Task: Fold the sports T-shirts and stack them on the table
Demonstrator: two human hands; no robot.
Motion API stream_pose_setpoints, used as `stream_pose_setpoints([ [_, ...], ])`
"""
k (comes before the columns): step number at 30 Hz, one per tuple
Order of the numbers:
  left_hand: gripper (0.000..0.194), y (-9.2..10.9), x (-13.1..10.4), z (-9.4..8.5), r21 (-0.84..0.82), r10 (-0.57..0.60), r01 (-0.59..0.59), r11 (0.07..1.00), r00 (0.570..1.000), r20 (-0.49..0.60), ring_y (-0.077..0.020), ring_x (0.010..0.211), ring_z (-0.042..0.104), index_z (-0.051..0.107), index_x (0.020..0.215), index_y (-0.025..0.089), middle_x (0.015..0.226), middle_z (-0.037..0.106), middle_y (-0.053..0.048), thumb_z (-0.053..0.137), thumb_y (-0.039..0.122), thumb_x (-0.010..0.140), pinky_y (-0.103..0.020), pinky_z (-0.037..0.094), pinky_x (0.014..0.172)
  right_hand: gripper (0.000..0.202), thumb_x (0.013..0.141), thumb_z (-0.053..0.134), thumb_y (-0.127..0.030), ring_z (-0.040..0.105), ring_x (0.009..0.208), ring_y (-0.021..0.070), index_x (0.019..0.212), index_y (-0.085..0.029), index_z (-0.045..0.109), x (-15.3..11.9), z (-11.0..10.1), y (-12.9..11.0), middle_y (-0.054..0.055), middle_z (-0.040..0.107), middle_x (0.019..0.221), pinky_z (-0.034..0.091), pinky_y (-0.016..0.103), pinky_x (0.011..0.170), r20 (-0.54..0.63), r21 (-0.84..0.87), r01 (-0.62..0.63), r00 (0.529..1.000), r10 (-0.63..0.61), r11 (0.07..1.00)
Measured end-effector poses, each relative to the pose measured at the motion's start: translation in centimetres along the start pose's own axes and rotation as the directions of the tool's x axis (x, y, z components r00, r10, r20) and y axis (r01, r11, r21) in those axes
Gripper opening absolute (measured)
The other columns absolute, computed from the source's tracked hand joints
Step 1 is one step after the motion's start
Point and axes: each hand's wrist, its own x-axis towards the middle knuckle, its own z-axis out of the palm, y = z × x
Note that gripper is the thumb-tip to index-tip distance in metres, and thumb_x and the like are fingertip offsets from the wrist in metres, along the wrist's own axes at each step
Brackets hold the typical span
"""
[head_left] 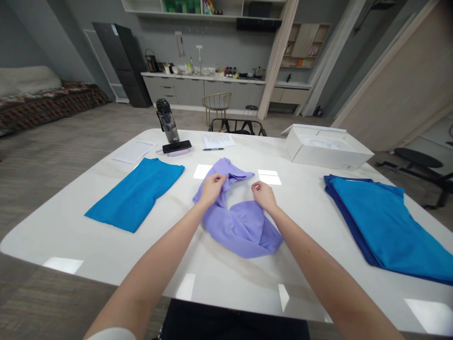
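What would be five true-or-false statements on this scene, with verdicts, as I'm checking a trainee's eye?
1. The left hand pinches the purple cloth. True.
2. The bottle lies on its side. False: the bottle stands upright.
3. The pen lies beyond the purple cloth. True.
4. The box has its lid closed. False: the box is open.
5. The stack on the right has light blue over dark blue. True.
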Motion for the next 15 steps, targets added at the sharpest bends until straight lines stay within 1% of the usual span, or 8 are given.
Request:
stream_pose_setpoints([
  [1, 0.026, -0.1, 0.3, -0.4, -0.194, -0.095, 0.087, 0.977, 0.995, -0.031, -0.0158, 0.066, 0.059, 0.062, 0.071, 0.021, 0.065, 0.061, 0.001, 0.070, 0.042, 0.085, -0.027, 0.046, 0.066, 0.019, 0.094, 0.058, -0.026, 0.070, 0.095, 0.0215, 0.103, -0.021, 0.074, 0.5, 0.2, -0.2, 0.007, 0.077, 0.098, 0.049, 0.028, 0.084, -0.002, 0.022, 0.011, 1.000, -0.011, 1.000],
  [3, 0.027, -0.2, 0.9, -1.1, -0.509, -0.271, 0.222, 0.832, 0.962, -0.023, -0.0133, 0.062, 0.057, 0.060, 0.074, 0.020, 0.064, 0.058, 0.003, 0.075, 0.042, 0.079, -0.025, 0.047, 0.062, 0.023, 0.096, 0.058, -0.029, 0.070, 0.097, 0.0205, 0.109, -0.019, 0.074, 1.4, 1.0, -1.3, 0.007, 0.076, 0.101, 0.050, 0.028, 0.087, 0.026, 0.090, 0.035, 0.999, -0.037, 0.995],
  [5, 0.025, -0.4, 1.5, -1.6, -0.690, -0.386, 0.277, 0.669, 0.923, -0.003, -0.0134, 0.065, 0.059, 0.059, 0.080, 0.021, 0.070, 0.061, 0.002, 0.075, 0.040, 0.080, -0.027, 0.051, 0.065, 0.033, 0.100, 0.053, -0.038, 0.070, 0.096, 0.0207, 0.119, -0.018, 0.071, 1.8, 2.0, -2.9, 0.008, 0.076, 0.103, 0.051, 0.030, 0.089, 0.060, 0.139, 0.034, 0.997, -0.043, 0.990],
  [7, 0.019, -0.6, 2.3, -2.1, -0.767, -0.430, 0.261, 0.586, 0.902, -0.022, -0.0153, 0.074, 0.064, 0.059, 0.086, 0.020, 0.078, 0.065, -0.001, 0.069, 0.037, 0.085, -0.031, 0.056, 0.074, 0.046, 0.101, 0.049, -0.049, 0.069, 0.101, 0.0242, 0.129, -0.016, 0.067, 1.5, 3.0, -4.7, 0.012, 0.073, 0.112, 0.051, 0.035, 0.091, 0.054, 0.091, 0.066, 0.996, -0.071, 0.994],
  [9, 0.013, -1.0, 3.1, -2.9, -0.778, -0.433, 0.216, 0.590, 0.898, -0.079, -0.0172, 0.082, 0.067, 0.058, 0.087, 0.020, 0.083, 0.068, -0.004, 0.061, 0.032, 0.089, -0.035, 0.058, 0.081, 0.053, 0.098, 0.052, -0.055, 0.063, 0.115, 0.0313, 0.132, -0.016, 0.065, 1.0, 3.8, -6.3, 0.018, 0.066, 0.125, 0.048, 0.044, 0.098, -0.001, -0.058, 0.147, 0.989, -0.148, 0.987],
  [11, 0.008, -1.6, 3.8, -4.3, -0.749, -0.427, 0.169, 0.641, 0.889, -0.165, -0.0179, 0.086, 0.068, 0.057, 0.085, 0.020, 0.086, 0.068, -0.005, 0.056, 0.027, 0.088, -0.035, 0.059, 0.082, 0.054, 0.094, 0.060, -0.052, 0.054, 0.127, 0.0374, 0.134, -0.016, 0.064, 0.9, 4.4, -7.4, 0.020, 0.059, 0.137, 0.043, 0.052, 0.103, -0.030, -0.208, 0.210, 0.975, -0.221, 0.955],
  [13, 0.006, -2.3, 4.3, -6.2, -0.695, -0.425, 0.131, 0.707, 0.864, -0.270, -0.0177, 0.085, 0.068, 0.055, 0.082, 0.021, 0.084, 0.067, -0.004, 0.052, 0.025, 0.085, -0.034, 0.059, 0.077, 0.054, 0.092, 0.064, -0.043, 0.049, 0.131, 0.0375, 0.139, -0.017, 0.061, 1.4, 4.7, -7.9, 0.019, 0.055, 0.141, 0.041, 0.052, 0.106, 0.045, -0.259, 0.251, 0.968, -0.248, 0.933],
  [15, 0.006, -3.3, 4.5, -8.3, -0.606, -0.396, 0.095, 0.790, 0.834, -0.385, -0.0165, 0.080, 0.066, 0.053, 0.079, 0.022, 0.079, 0.064, -0.002, 0.052, 0.027, 0.083, -0.031, 0.058, 0.073, 0.055, 0.093, 0.061, -0.035, 0.050, 0.131, 0.0340, 0.145, -0.019, 0.056, 2.3, 4.7, -7.7, 0.017, 0.056, 0.142, 0.042, 0.048, 0.106, 0.180, -0.232, 0.276, 0.955, -0.238, 0.933],
])
